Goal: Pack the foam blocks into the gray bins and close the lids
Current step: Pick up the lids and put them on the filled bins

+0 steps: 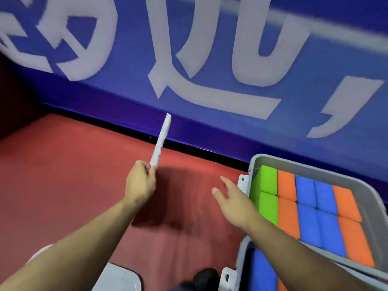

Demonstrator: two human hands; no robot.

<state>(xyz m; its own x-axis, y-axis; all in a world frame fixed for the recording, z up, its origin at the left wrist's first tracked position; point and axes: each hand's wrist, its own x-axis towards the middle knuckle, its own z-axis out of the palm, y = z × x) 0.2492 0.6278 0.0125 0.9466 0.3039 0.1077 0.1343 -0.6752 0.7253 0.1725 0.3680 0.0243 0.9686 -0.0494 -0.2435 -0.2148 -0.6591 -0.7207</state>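
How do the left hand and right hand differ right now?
The left hand grips one end of a gray lid, seen edge-on and raised over the red floor; the right hand holds nothing. The left hand's fingers are curled, the right hand's are spread. The right hand is beside the far gray bin full of foam blocks; the left hand is away from it. Both arms are bare.

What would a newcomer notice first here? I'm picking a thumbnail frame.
Probably the gray bin at right, packed with green, orange and blue foam blocks, lid off. Next, the left hand at centre gripping a gray lid edge-on above the red floor, with the blue banner behind.
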